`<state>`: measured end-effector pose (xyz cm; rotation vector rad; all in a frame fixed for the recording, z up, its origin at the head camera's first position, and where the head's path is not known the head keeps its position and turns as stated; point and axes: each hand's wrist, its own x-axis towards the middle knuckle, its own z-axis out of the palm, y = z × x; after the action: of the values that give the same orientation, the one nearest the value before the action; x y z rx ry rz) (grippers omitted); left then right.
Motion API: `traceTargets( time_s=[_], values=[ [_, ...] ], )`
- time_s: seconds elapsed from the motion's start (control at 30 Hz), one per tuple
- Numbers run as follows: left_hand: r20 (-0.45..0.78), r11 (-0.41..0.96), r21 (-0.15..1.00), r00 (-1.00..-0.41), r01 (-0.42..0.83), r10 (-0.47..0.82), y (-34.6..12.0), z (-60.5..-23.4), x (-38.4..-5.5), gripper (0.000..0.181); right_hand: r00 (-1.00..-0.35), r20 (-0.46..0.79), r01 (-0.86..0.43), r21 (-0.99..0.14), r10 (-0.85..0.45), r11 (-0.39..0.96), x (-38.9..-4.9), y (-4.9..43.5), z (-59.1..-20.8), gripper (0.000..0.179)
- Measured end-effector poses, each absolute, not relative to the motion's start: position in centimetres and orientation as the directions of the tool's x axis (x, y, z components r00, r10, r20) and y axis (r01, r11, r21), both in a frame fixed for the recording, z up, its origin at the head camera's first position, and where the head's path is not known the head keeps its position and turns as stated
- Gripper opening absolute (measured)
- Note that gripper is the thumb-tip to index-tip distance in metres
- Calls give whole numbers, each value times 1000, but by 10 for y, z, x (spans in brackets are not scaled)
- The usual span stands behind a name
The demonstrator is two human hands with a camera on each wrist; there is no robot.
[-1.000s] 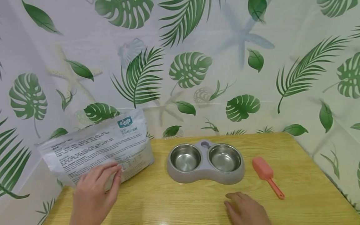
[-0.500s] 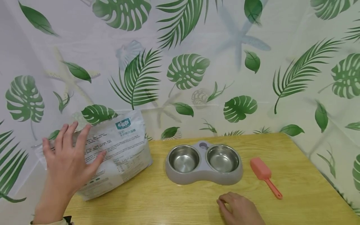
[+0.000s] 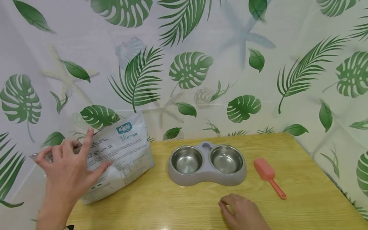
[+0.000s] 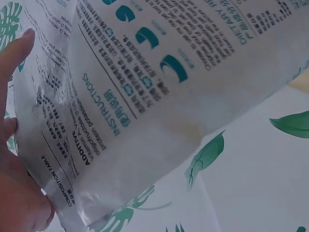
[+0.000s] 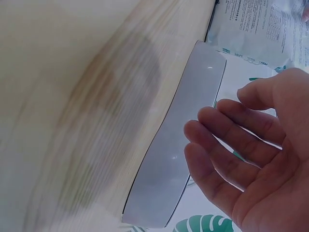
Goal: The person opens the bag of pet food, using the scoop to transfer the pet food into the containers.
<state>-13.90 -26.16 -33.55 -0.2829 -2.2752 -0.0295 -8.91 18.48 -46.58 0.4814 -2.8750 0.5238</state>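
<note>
Head view showed the left hand (image 3: 66, 163) gripping the bag (image 3: 123, 159), contents hidden, at nine o'clock of the steel-lined double bowl (image 3: 207, 176). At its five o'clock, the right hand (image 3: 244, 212) was loosely curled.

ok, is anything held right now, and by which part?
Left grip holds the bag by its top edge, toward the left end; right grip is empty.

The left hand (image 3: 67, 163), a second ago before the lower front of the 4Legs pet food bag (image 3: 125, 156), now has fingers bent over its top edge, which has become dented there. The right hand (image 3: 242, 212) has shifted slightly leftward.
</note>
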Motion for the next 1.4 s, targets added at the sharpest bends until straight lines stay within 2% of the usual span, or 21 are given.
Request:
traceTargets(
  time_s=[0.2,0.4,0.47,0.6,0.7,0.87,1.03,1.2,1.27,1.4],
  values=[
    [727,981,-84,-663,173,179,-256,-336,-142,113,-927,213,-366,-334,-308,869,-88,185,-466,6],
    [644,988,-23,-754,149,129,-253,-337,-141,125,-919,260,-371,-310,-297,876,-88,184,-464,5],
    [633,988,-15,-764,152,127,-251,-340,-138,125,-907,290,-388,-300,-305,871,-88,182,-464,5],
    [679,982,-44,-716,182,163,-246,-348,-129,120,-854,393,-460,-264,-341,848,-89,176,-464,6],
    [716,979,-75,-672,192,187,-240,-355,-122,116,-792,487,-520,-222,-368,825,-93,170,-462,16],
    [717,976,-101,-667,193,205,-229,-372,-112,111,-690,599,-615,-189,-406,766,-105,156,-454,33],
    [668,981,-124,-719,146,192,-217,-387,-102,102,-675,620,-675,-299,-401,674,-120,127,-447,44],
    [628,989,-140,-768,50,127,-202,-402,-90,118,-721,568,-681,-476,-396,557,-127,94,-439,58],
    [633,991,-134,-767,28,108,-196,-409,-86,117,-736,543,-675,-546,-403,496,-127,84,-438,63],
    [665,992,-123,-742,3,85,-185,-423,-80,113,-730,540,-682,-617,-419,392,-129,68,-441,66]
  ],
)
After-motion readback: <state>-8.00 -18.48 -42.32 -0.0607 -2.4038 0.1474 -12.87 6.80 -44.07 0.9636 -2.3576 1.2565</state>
